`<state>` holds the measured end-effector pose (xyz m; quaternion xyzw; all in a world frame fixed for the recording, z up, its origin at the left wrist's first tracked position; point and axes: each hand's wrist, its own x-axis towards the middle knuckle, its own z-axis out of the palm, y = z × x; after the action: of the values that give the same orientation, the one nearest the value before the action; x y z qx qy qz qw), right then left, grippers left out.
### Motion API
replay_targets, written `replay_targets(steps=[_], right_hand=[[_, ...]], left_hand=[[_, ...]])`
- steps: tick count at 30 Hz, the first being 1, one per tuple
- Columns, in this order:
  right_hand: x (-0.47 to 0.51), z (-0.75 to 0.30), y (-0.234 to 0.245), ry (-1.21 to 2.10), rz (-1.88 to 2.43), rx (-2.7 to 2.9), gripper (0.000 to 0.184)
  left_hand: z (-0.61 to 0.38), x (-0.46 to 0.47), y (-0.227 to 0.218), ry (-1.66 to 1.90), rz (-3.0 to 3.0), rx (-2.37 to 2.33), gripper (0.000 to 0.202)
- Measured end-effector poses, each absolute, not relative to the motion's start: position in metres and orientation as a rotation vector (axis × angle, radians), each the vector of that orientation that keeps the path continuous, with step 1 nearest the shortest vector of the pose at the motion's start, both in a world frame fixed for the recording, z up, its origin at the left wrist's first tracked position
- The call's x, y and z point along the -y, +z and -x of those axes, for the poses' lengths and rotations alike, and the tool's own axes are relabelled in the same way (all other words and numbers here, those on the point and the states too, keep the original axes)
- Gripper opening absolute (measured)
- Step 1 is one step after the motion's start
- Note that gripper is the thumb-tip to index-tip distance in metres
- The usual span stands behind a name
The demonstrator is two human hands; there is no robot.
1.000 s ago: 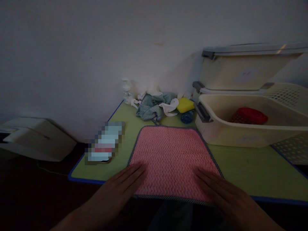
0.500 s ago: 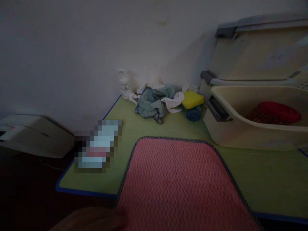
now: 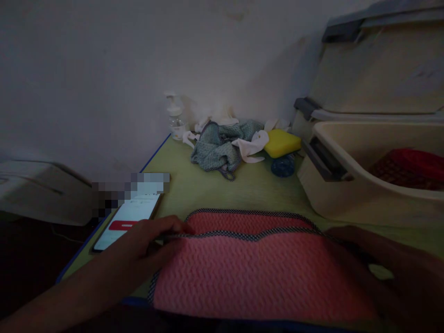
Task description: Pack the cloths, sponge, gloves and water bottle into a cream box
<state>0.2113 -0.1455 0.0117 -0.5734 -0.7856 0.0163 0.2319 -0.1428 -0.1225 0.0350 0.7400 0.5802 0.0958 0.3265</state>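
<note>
A pink cleaning cloth [image 3: 249,273] with a black-and-white checked border lies on the green table, its near part folded over towards the far edge. My left hand [image 3: 159,240] pinches the left corner of the folded layer between thumb and fingers. At the opposite corner my right hand [image 3: 374,263] grips the same layer; shadow hides part of its fingers. The folded edge sags slightly in the middle, and a strip of the lower layer shows beyond it.
A lit phone [image 3: 135,215] lies left of the cloth. Behind are a pump bottle [image 3: 177,120], a crumpled grey-green cloth [image 3: 215,148], white cloth pieces [image 3: 251,148], a yellow sponge [image 3: 282,142] and a blue round object [image 3: 282,165]. A beige bin [image 3: 333,203] holding a red-lidded container [image 3: 423,162] stands right.
The pink cloth was spread flat; its near edge is now folded away from me over the far part. Both hands have come forward into view at its corners.
</note>
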Motion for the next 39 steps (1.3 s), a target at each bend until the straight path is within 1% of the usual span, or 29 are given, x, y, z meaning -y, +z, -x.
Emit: replay_targets(steps=[2,4,8,15,17,20,22,25,28,32,36,39], right_hand=[[0.127,-0.2,0.018,0.199,1.533,2.211,0.023],[0.117,-0.193,0.018,0.256,1.535,2.221,0.021],[0.113,-0.188,0.01,0.167,1.621,2.145,0.021],[0.111,-0.187,0.006,0.131,1.66,2.156,0.02],[0.11,-0.19,0.004,0.07,1.646,2.181,0.02],[0.11,-0.195,-0.004,-0.151,1.594,2.305,0.021],[0.11,-0.197,-0.009,-0.318,1.554,2.371,0.023],[0.111,-0.196,-0.008,-0.465,1.544,2.396,0.029],[0.112,-0.192,-0.001,-0.529,1.478,2.404,0.034],[0.114,-0.189,0.006,-0.537,1.509,2.415,0.033],[0.117,-0.183,0.006,-0.54,1.62,2.511,0.034],[0.119,-0.18,0.005,-0.572,1.712,2.498,0.034]], left_hand=[[0.13,0.106,0.036,0.215,-1.953,-1.521,0.032],[0.119,0.096,0.035,0.202,-1.999,-1.553,0.028],[0.108,0.092,0.031,0.198,-2.047,-1.606,0.02],[0.1,0.087,0.028,0.165,-2.133,-1.737,0.014],[0.1,0.086,0.026,0.139,-2.155,-1.756,0.013],[0.1,0.085,0.02,0.085,-2.167,-1.783,0.014],[0.101,0.086,0.016,0.049,-2.18,-1.792,0.015],[0.103,0.088,0.01,0.015,-2.229,-1.791,0.017],[0.104,0.088,0.008,0.029,-2.264,-1.779,0.018],[0.103,0.09,0.012,0.014,-2.258,-1.812,0.022],[0.1,0.093,0.016,-0.185,-2.346,-1.821,0.025],[0.093,0.097,0.02,-0.34,-2.467,-1.837,0.033]])
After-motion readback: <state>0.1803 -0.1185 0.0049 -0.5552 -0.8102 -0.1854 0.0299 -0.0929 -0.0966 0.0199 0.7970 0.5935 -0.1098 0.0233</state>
